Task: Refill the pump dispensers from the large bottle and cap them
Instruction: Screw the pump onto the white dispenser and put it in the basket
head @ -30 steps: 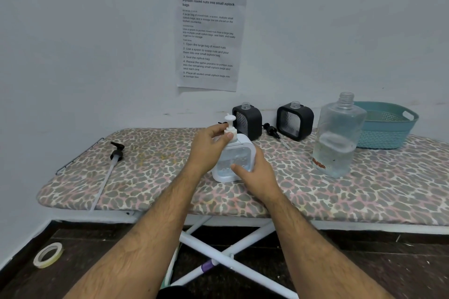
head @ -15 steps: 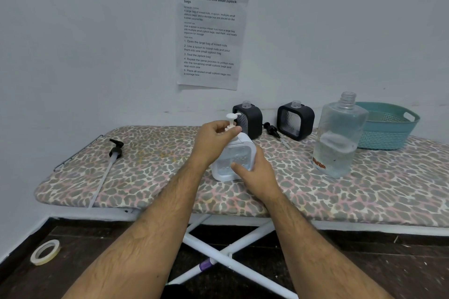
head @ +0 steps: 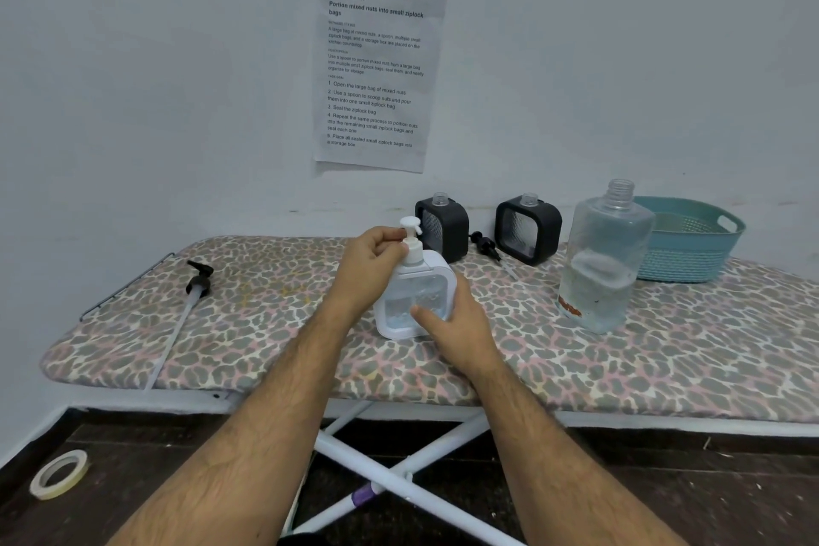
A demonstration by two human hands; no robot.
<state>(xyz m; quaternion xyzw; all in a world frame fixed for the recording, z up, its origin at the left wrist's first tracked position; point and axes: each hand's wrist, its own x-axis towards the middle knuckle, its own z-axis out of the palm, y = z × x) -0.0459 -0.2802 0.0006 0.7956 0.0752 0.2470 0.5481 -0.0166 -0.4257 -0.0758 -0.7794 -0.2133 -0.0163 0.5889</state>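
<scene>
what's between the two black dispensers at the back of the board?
In the head view, a loose black pump head lies on the ironing board between the left black dispenser and the right black dispenser, its tube pointing toward the camera. Both dispensers' necks are uncapped.

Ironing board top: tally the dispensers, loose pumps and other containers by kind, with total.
White dispenser, pump fitted, held by left hand and right hand: 1
Black dispensers, uncapped: 2
Loose black pumps: 2
Large bottle: 1
Teal basket: 1
Total: 7

Small print on wall sheet (head: 374, 71) blurred; white dispenser (head: 414, 301) partly hidden behind hands; ironing board (head: 664, 368) cut off right.
</scene>
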